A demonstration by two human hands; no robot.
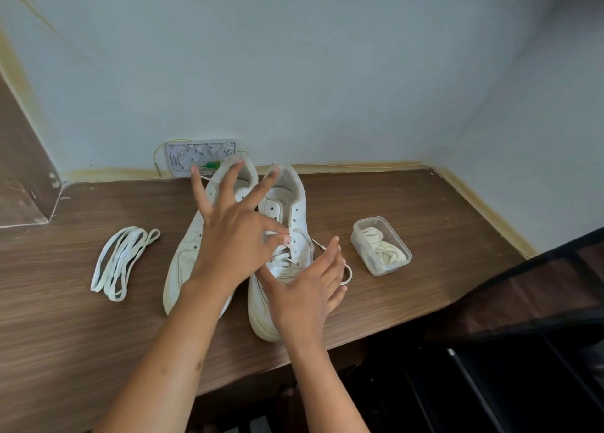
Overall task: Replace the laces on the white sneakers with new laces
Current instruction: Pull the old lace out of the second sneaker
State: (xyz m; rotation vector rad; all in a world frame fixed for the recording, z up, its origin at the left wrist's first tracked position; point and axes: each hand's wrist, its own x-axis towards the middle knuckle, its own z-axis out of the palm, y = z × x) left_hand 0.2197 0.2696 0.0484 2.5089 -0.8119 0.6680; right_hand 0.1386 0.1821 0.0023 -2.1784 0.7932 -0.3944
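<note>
Two white sneakers stand side by side on the wooden table (408, 210), toes toward me. My left hand (235, 236) reaches across the left sneaker (183, 252) and hides much of it. Its thumb and index finger pinch a lace (295, 231) at the eyelets of the right sneaker (294, 203), with the other fingers spread wide. My right hand (310, 285) rests with straight fingers against that sneaker's right side near the toe. A loose lace loop (348, 275) lies beside it. The lower eyelets of the right sneaker are laced.
A bundle of white laces (122, 262) lies on the table at the left. A clear plastic tub (380, 246) holding cream laces stands at the right. A grey wall box (196, 156) sits behind the sneakers. Dark furniture (523, 302) borders the table at the lower right.
</note>
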